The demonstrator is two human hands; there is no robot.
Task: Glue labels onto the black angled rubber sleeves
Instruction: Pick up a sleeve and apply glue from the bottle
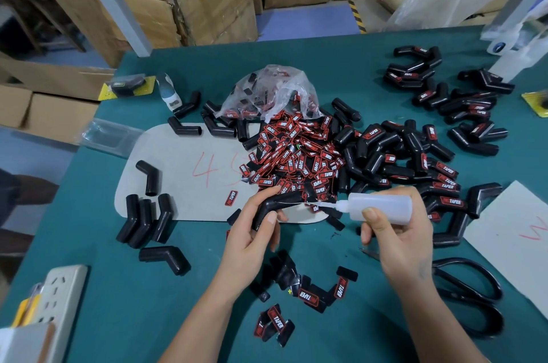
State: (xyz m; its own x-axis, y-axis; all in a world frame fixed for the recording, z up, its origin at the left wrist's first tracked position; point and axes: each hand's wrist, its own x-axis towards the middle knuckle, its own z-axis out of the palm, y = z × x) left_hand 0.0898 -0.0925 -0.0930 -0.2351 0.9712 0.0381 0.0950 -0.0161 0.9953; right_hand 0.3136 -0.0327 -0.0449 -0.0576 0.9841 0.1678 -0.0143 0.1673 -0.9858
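The left hand (252, 232) curls around a bare black angled sleeve (277, 204), thumb on its lower leg and fingers wrapped behind, holding it just above the surface (124, 297). The right hand (397, 232) grips a translucent squeeze bottle (382, 207), its thin nozzle aimed at the sleeve's upper leg; whether glue has actually reached the rubber is hard to tell, since the tip is thin and pale against the clutter.

Just beyond the hands lies a heap of red-and-black labels (299, 152) spilling from a clear plastic bag (272, 89), with a few loose labels near the wrists. To the right, a large mound of labelled sleeves (415, 161) suggests much of the work is done, and a second labelled group (444, 95) lies farther back. On the left, several unlabelled sleeves (145, 220) wait on and around a grey card (178, 178), so a smaller share appears left. Black scissors (471, 294) rest by the right forearm.
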